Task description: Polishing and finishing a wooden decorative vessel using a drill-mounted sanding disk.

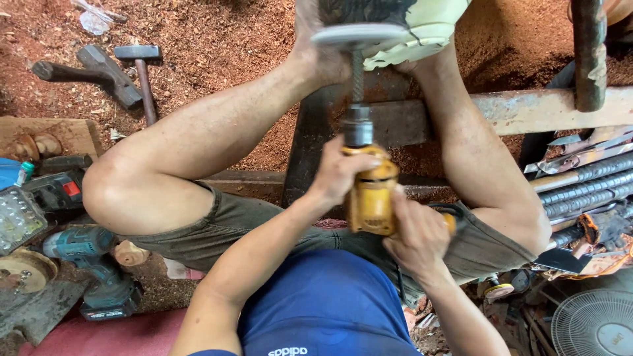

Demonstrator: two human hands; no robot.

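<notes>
Ground: we see reddish-brown sawdust (217,39), loose and grainy, covering the floor beyond both our hands.
Beam: a rusted flat metal bar (527,109) runs crosswise past our right hand, with a dark steel block (313,151) just ahead of our left hand.
Rods: a bundle of ribbed grey steel bars (583,188) lies well to the right of our right hand.
Fan: a round wire-guarded fan (593,323) sits low, to the right of our right forearm.
Cordless driver: a teal and black power tool (92,264) lies well to the left of our left arm, beside a pale disc of turned wood (23,270).
Hammers: two dark-headed hammers (128,72) rest on the sawdust far ahead and left of our left hand.
Drill: a yellow, blocky electric drill (370,194) sits between both hands, its grey chuck pointing away from us.
Disc: a flat, round grey disc (356,34) on a thin steel shaft stands ahead of the chuck, blurred, just beside a pale sandal (422,29).
Left hand: our left hand (339,173) is curled over the drill's front, fingers wrapped tight.
Right hand: our right hand (419,234) is clenched around the drill's rear grip.
</notes>
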